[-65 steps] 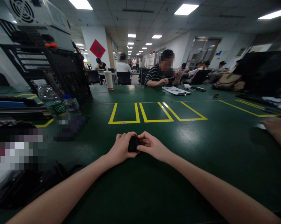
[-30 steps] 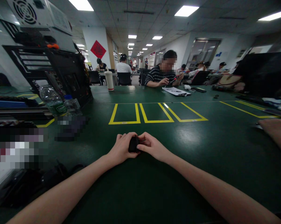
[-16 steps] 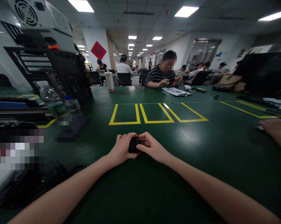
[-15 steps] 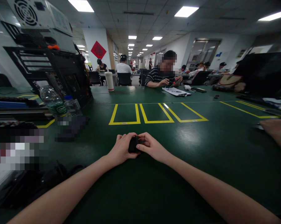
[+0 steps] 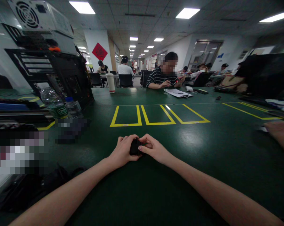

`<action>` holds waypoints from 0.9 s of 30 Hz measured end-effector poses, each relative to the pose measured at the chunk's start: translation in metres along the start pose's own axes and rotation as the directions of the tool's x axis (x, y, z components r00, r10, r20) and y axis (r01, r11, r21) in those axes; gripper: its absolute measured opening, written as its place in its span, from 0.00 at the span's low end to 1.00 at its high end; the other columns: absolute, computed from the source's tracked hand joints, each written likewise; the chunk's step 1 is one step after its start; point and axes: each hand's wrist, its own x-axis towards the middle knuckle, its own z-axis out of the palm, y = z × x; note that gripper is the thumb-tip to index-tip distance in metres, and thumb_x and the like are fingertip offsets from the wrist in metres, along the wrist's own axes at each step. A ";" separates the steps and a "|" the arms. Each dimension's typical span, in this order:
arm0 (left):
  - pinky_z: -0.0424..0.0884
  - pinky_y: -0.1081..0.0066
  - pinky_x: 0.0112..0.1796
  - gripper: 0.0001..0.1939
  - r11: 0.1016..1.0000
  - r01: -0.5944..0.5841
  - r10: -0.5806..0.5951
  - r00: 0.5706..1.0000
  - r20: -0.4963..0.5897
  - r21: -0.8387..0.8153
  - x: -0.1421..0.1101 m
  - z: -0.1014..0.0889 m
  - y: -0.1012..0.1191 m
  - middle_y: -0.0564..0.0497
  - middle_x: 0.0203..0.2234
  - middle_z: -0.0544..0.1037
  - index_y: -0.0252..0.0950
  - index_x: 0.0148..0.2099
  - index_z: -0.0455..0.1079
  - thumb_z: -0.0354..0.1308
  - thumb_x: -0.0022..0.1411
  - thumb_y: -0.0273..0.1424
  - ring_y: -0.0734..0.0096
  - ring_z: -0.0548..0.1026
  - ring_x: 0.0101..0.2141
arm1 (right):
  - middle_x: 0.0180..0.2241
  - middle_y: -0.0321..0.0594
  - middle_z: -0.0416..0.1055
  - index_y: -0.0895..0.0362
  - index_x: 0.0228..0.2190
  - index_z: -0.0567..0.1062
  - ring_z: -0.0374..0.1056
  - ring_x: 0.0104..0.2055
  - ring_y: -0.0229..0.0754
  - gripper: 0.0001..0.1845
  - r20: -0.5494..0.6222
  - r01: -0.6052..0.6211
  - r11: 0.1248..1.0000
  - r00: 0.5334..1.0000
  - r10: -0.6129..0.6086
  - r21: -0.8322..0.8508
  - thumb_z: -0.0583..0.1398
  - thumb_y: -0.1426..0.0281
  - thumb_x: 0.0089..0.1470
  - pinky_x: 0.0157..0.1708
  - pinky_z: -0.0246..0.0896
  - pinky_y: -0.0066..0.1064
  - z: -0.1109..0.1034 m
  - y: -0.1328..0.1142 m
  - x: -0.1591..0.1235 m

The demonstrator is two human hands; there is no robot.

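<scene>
A small black boxy object is held between both hands, low over the green table; its exact kind cannot be made out. My left hand wraps round its left side, with the thumb along the near edge. From the right, my right hand pinches the object's right edge between thumb and fingers. The fingers hide much of its far and right sides. Beyond the hands, three yellow tape outlines mark the tabletop.
At left stand a black computer case, a plastic bottle and black cables. Farther off are a white cup and a clipboard before a seated person. Another person's hand rests at the right.
Both hands keep their hold on the black object, which looks slightly turned. Across the table, a small red light now shows at the seated person's hands.
</scene>
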 end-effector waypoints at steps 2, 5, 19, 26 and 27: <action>0.55 0.64 0.40 0.29 1.000 0.006 -0.006 1.000 -0.017 0.011 0.001 0.002 -0.001 0.50 0.40 0.67 0.40 0.48 0.52 0.60 0.45 0.35 0.62 0.66 0.39 | 0.39 0.38 0.63 0.56 0.38 0.62 0.64 0.41 0.41 0.14 -0.007 -0.019 1.000 1.000 0.018 -0.023 0.57 0.66 0.48 0.40 0.62 0.37 0.000 0.001 0.001; 0.55 0.64 0.40 0.29 1.000 0.000 0.000 1.000 -0.021 0.014 0.001 0.003 -0.003 0.50 0.40 0.67 0.40 0.48 0.52 0.60 0.46 0.35 0.62 0.65 0.40 | 0.40 0.38 0.63 0.56 0.37 0.62 0.64 0.41 0.41 0.13 0.017 -0.034 0.998 0.999 0.034 -0.045 0.56 0.66 0.48 0.40 0.63 0.38 -0.001 0.001 0.000; 0.55 0.64 0.40 0.29 1.000 -0.019 0.020 0.999 -0.030 0.007 -0.001 0.004 -0.004 0.51 0.41 0.66 0.40 0.48 0.53 0.60 0.46 0.35 0.62 0.65 0.40 | 0.39 0.37 0.63 0.55 0.36 0.63 0.64 0.41 0.40 0.11 0.033 0.023 1.000 0.999 -0.023 -0.005 0.56 0.67 0.49 0.40 0.63 0.37 -0.003 -0.001 -0.001; 0.55 0.64 0.40 0.28 1.000 -0.015 0.015 1.000 -0.026 -0.002 0.000 0.003 -0.004 0.50 0.40 0.67 0.40 0.48 0.53 0.60 0.46 0.35 0.63 0.65 0.40 | 0.40 0.37 0.64 0.54 0.38 0.62 0.64 0.43 0.41 0.13 0.032 0.003 1.000 0.999 -0.003 -0.013 0.57 0.67 0.48 0.43 0.61 0.39 -0.001 0.000 -0.001; 0.55 0.64 0.40 0.28 1.000 -0.016 0.016 1.000 -0.027 0.002 0.000 0.004 -0.005 0.50 0.40 0.67 0.40 0.48 0.53 0.60 0.46 0.35 0.62 0.65 0.40 | 0.40 0.37 0.64 0.54 0.37 0.63 0.64 0.43 0.41 0.13 0.036 0.018 1.000 0.999 -0.017 -0.008 0.57 0.68 0.47 0.43 0.61 0.38 -0.002 0.000 -0.002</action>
